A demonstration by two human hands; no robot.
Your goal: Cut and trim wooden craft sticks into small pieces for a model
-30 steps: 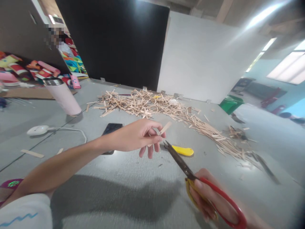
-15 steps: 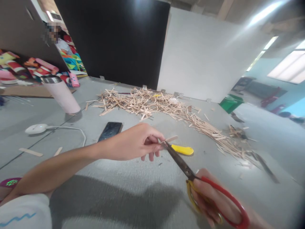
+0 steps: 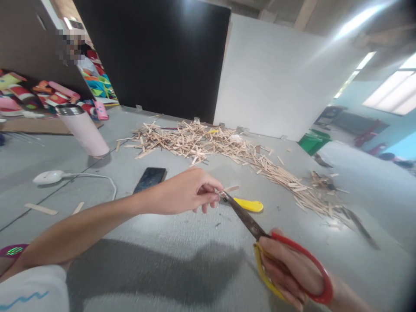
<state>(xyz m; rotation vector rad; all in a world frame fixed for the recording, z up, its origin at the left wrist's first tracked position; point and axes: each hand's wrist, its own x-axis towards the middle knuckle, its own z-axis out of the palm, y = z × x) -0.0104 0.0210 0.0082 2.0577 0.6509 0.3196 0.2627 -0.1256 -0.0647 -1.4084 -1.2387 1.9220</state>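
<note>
Between the thumb and forefinger of my left hand is a thin wooden stick, its free end pointing right. My right hand is wrapped round the handles of a pair of scissors, one handle red and one yellow. The dark blades reach up and left to the stick beside my left fingertips; whether they are fully closed on it I cannot tell. Just behind the blades a yellow-handled cutter lies on the grey table, its front end partly hidden.
A heap of wooden sticks spreads across the back and trails right. On the left stand a pink bottle, a phone and a white device with a cable. Black and white panels rise behind.
The scissors and my right hand have shifted slightly up and left, with the handles drawn a little closer together. My left hand still pinches the stick in nearly the same place.
</note>
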